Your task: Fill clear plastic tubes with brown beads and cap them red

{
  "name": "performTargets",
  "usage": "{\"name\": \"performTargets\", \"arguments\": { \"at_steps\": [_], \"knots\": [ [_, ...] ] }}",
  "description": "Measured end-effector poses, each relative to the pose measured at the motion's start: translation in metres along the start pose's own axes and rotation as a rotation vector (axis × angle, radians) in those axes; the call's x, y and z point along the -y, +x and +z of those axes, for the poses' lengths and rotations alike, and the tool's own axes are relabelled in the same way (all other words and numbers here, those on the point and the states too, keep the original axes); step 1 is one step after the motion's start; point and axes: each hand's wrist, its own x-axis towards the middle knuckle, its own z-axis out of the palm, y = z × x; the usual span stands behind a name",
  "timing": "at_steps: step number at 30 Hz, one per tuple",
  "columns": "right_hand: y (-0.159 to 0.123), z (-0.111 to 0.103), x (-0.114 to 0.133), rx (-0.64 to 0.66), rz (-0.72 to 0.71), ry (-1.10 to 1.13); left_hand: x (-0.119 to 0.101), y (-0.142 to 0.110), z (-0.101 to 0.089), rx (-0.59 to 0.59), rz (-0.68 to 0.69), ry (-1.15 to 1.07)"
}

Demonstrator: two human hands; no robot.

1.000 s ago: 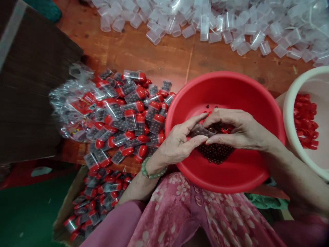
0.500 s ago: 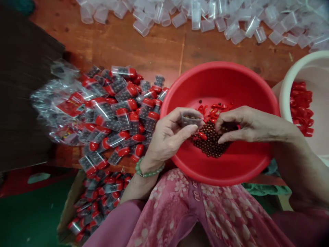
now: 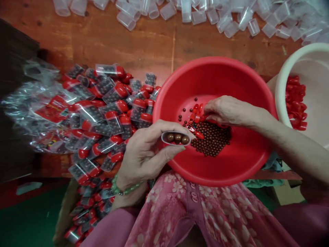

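My left hand (image 3: 147,154), wearing a green bead bracelet, is closed around a small clear oval plastic container (image 3: 164,141) at the near left rim of the red basin. Its mouth faces up toward me, and brown balls show inside. In the basin (image 3: 246,164), a heap of brown balls (image 3: 210,140) lies with several red plastic caps (image 3: 197,111) at its far left side. My right hand (image 3: 224,111) reaches in over the caps, its fingers curled and pinched at a red cap. The fingertips are partly hidden.
Filled clear containers with red caps (image 3: 113,120) are piled left of the basin, beside crinkled clear plastic bags (image 3: 20,109). More fill a box (image 3: 87,206) below. Uncapped clear containers (image 3: 197,17) lie along the back of the wooden table (image 3: 144,48). A white tub (image 3: 280,85) at right holds red caps.
My left hand has come left and nearer with the container, tipping its mouth toward me. My right hand has shifted from the balls to the red caps. The view has moved slightly.
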Motion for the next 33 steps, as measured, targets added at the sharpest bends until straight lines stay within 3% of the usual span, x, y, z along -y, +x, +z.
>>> {"name": "performTargets", "arguments": {
  "at_steps": [3,7,13,17,21,23,28,30,33],
  "knots": [
    [0.013,0.013,0.008,-0.038,0.000,-0.132,0.006,0.004,-0.001,0.011,0.059,0.018],
    [0.020,0.021,0.008,-0.003,0.028,-0.231,0.011,0.007,0.008,-0.037,-0.022,0.002],
    [0.020,0.031,0.003,0.019,-0.066,-0.165,0.011,0.010,0.022,-0.179,-0.093,-0.135],
    [0.023,0.043,0.006,-0.017,-0.068,-0.038,0.014,0.014,0.023,-0.195,-0.111,-0.084],
    [0.022,0.037,0.003,-0.020,-0.056,0.002,0.018,0.015,0.022,-0.195,-0.100,-0.072],
    [0.017,0.029,-0.001,-0.068,-0.050,0.151,0.019,0.016,0.021,-0.200,-0.095,-0.074],
    [-0.004,0.010,0.002,-0.206,-0.061,1.011,0.018,0.019,0.025,-0.200,-0.065,-0.086],
    [-0.011,0.006,0.010,-0.195,-0.100,1.144,0.018,0.022,0.028,-0.206,-0.070,-0.084],
    [-0.018,0.004,0.024,-0.238,-0.196,1.155,0.021,0.026,0.032,-0.175,-0.054,-0.049]
  ]
}}
